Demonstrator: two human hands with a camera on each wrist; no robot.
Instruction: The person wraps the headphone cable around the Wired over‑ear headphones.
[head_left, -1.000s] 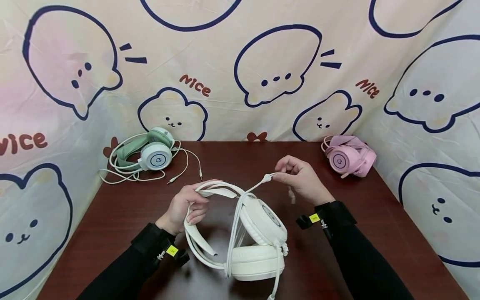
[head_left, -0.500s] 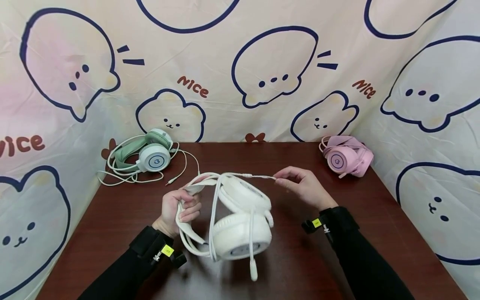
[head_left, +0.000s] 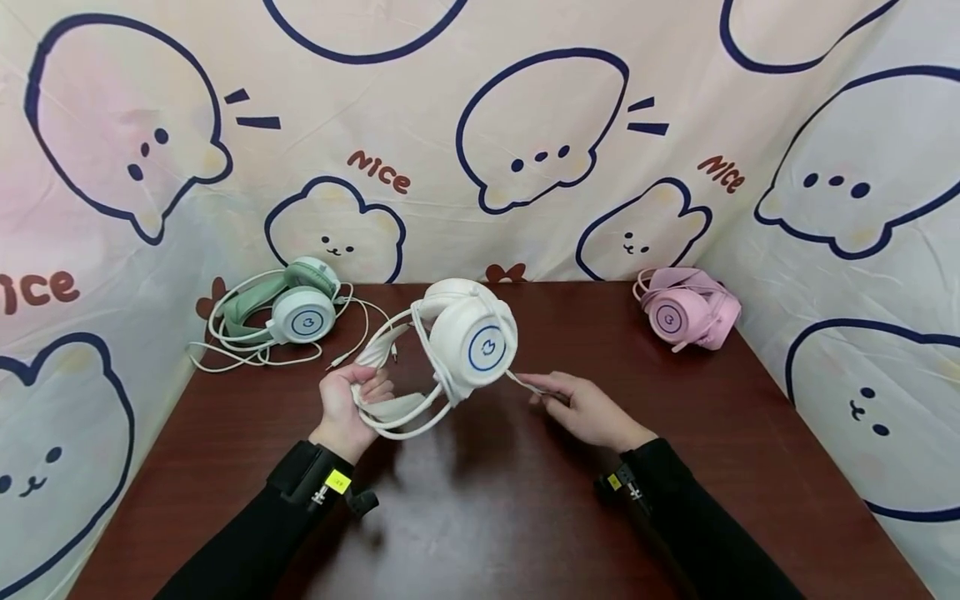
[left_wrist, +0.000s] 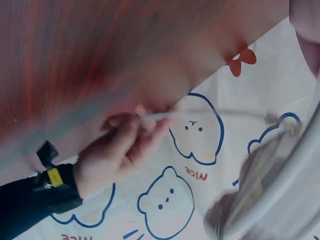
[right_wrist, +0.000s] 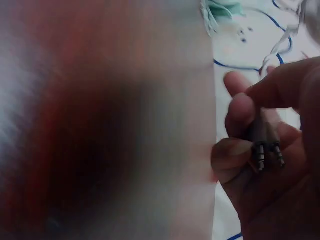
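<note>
My left hand [head_left: 347, 406] grips the headband of the white over-ear headset [head_left: 467, 340], lifted above the dark wooden table [head_left: 480, 500]. My right hand [head_left: 587, 408] pinches its thin white cable [head_left: 525, 384], the two metal jack plugs [right_wrist: 267, 155] in my curled fingers.

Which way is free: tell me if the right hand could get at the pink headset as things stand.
Probably yes. The right hand lies nearer the pink headset than the left hand, and only bare table shows between them. But its grip is taken up by the white headset's cable and plugs.
</note>
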